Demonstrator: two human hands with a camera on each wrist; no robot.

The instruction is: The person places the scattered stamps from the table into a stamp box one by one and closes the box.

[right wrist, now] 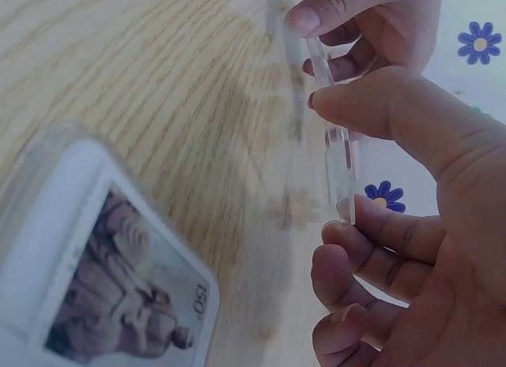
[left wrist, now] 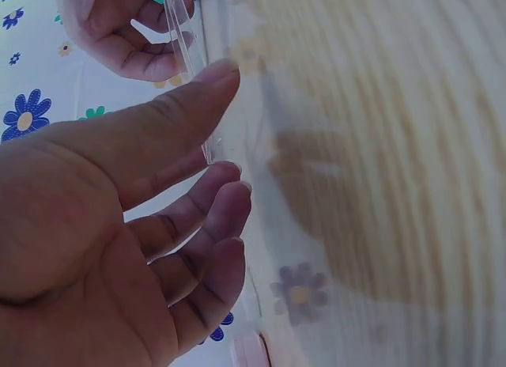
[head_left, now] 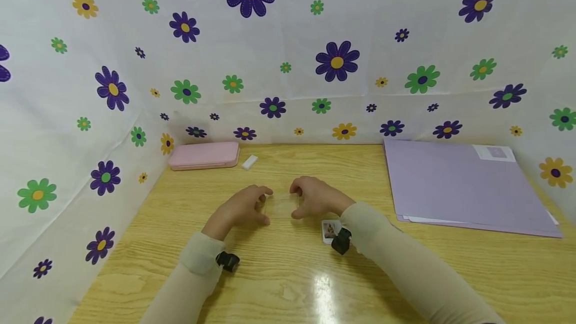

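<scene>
Between my two hands is a small, flat, clear plastic case [right wrist: 338, 165], so see-through that the wood grain shows behind it. My left hand [head_left: 245, 206] holds one side of it, thumb opposite curled fingers. On the other side my right hand [head_left: 317, 197] grips its edge between thumb and fingertips. The left wrist view shows thin clear edges [left wrist: 180, 31] of the case by the far hand's fingers. Just below my right wrist lies a stamp in a clear-edged white holder [right wrist: 130, 280], its brown picture marked 150.
A pink pencil case [head_left: 204, 155] lies at the back left of the wooden table [head_left: 279, 269], with a white eraser-like block [head_left: 249, 162] beside it. At the right lies a large lilac folder [head_left: 454, 184] with paper edges showing. Flower-printed cloth [head_left: 288, 29] hangs behind and at the sides.
</scene>
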